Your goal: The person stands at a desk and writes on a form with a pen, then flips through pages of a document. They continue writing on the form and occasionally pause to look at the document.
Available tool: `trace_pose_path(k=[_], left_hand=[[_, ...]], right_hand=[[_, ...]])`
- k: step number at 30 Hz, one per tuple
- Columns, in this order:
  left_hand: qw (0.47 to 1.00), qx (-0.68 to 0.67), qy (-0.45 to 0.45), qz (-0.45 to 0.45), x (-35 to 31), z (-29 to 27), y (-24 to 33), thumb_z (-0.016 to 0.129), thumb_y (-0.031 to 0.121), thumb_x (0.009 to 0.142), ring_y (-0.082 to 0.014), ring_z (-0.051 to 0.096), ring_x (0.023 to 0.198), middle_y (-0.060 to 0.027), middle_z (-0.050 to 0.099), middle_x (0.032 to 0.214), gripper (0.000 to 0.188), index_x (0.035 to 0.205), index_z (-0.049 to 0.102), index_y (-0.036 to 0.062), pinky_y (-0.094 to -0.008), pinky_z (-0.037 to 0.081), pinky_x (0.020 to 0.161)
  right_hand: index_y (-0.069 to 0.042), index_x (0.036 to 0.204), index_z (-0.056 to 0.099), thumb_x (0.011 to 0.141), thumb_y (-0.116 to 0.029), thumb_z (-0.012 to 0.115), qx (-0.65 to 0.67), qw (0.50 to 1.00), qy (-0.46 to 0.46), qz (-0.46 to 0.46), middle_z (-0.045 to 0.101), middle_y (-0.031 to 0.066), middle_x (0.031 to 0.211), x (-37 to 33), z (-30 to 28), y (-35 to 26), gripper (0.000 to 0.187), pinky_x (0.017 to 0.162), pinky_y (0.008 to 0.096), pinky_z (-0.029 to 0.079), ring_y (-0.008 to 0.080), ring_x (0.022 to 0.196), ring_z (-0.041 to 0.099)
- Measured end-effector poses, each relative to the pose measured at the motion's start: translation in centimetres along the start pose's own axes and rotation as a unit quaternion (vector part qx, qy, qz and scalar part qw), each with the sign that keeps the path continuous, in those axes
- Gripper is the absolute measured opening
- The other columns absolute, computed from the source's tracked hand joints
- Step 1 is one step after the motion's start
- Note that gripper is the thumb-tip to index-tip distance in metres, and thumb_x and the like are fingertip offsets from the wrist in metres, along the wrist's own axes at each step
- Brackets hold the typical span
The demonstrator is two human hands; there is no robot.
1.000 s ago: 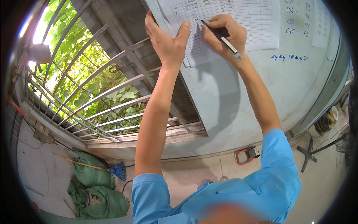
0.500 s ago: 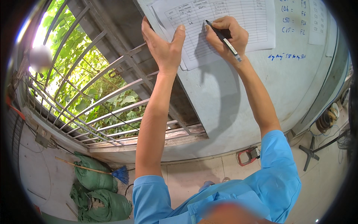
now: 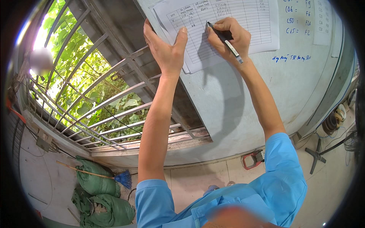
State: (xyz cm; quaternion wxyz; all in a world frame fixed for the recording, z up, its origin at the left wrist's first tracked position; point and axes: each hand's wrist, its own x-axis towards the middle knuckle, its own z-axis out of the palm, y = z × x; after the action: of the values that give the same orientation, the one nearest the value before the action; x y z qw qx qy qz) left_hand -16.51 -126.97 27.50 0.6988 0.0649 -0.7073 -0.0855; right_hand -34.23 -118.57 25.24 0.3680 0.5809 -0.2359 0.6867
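Sheets of paper with a printed table (image 3: 247, 28) hang on a pale wall (image 3: 213, 102), partly filled in with handwriting. My right hand (image 3: 234, 40) is closed round a dark pen (image 3: 228, 43) with a light band near its back end. The pen's tip meets the sheet in the upper middle of the table, or is very close to it. At the left edge of the sheets, my left hand (image 3: 165, 49) lies against the paper and the wall's corner beside the window. Its thumb stands apart from the fingers, which partly go out of sight past that edge.
Left of the wall is a barred window (image 3: 110, 102) with greenery behind. Green sacks (image 3: 97, 176) and a blue-bristled broom (image 3: 122, 178) are on the floor at lower left. A red-framed object (image 3: 251, 160) stands by the wall's foot, and a dark stand base (image 3: 315, 155) is further right.
The view has shifted slightly. My right hand and the pen have moved a little left and down; my left hand keeps its place at the paper's edge.
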Motion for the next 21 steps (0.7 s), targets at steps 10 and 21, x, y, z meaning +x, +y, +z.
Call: trace_pose_path(k=[10,21], left_hand=[[1.000,-0.014,0.001,-0.013,-0.04,0.01,0.15,0.084,0.026,0.087,-0.0400,0.043,0.141,-0.0254,0.044,0.149,0.097,0.160,0.028,-0.0051,-0.0526,0.034,0.120],[1.000,-0.015,0.000,-0.007,-0.14,0.04,-0.08,0.084,0.025,0.087,-0.0403,0.043,0.141,-0.0261,0.044,0.151,0.098,0.161,0.028,-0.0055,-0.0518,0.034,0.120]], right_hand=[[-0.001,0.087,0.065,0.086,-0.001,0.085,0.031,0.999,0.033,0.006,0.075,0.0090,0.077,0.27,0.00,-0.33,0.020,0.056,0.0248,0.056,0.0106,0.062,0.071],[-0.002,0.089,0.064,0.084,0.000,0.085,0.005,0.999,0.030,0.022,0.075,0.0090,0.079,-0.18,-0.21,-0.22,0.021,0.058,0.0253,0.056,0.0103,0.065,0.070]])
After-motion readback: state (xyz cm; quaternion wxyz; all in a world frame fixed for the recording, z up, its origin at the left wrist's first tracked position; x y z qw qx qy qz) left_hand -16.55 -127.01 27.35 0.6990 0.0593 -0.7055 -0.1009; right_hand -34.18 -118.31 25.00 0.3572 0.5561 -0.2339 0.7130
